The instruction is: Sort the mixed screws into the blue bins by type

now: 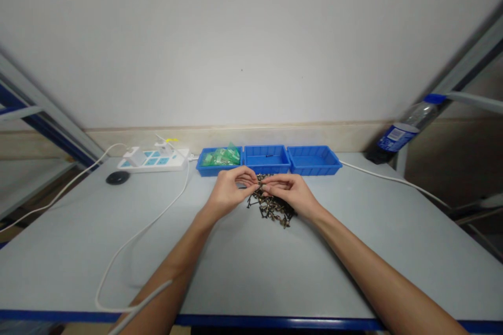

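Note:
A pile of small dark and brass-coloured screws lies on the table in front of me. Above its far left part, my left hand pinches a tiny dark piece that looks like a screw, thumb against fingers. My right hand meets it from the other side, its thumb and fingertips closed on the same small piece. The fingertips of both hands almost touch and partly hide what they hold. Just beyond the hands stands the middle blue bin, with one small dark piece inside.
Left of the middle bin, a blue bin holds green plastic packets; another blue bin stands right. A power strip and black disc are at left. A white cable crosses the table. A bottle leans at right.

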### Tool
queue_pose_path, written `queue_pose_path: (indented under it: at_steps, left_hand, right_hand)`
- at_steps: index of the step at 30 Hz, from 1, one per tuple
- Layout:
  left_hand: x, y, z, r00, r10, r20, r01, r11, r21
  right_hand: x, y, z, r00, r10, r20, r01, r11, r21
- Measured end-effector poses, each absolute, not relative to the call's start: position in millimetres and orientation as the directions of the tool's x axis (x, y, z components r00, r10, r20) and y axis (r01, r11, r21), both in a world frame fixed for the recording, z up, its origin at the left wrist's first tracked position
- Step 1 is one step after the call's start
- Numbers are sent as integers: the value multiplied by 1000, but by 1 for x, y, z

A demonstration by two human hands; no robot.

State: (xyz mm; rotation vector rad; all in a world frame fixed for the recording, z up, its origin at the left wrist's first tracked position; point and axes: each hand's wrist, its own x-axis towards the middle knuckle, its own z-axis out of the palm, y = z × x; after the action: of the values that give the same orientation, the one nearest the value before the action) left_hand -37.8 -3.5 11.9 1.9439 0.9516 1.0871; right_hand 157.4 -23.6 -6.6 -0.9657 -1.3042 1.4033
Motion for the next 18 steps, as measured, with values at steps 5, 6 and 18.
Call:
queue_pose_path:
  at_steps: [5, 6, 18]
  left_hand:
    - [-38, -4, 15, 395, 841, 370, 282, -494, 822]
    - [-40, -3, 16, 406, 838, 365, 319, -504, 803]
    - [-68, 12, 3, 539, 840, 59, 744, -508, 435]
  right_hand:
    - [158, -23, -4, -254, 966, 37, -142, 1, -990]
    - [159, -21, -4, -249, 968, 36, -130, 4, -992]
    - [170, -3, -12, 45, 991, 123, -201, 130, -971]
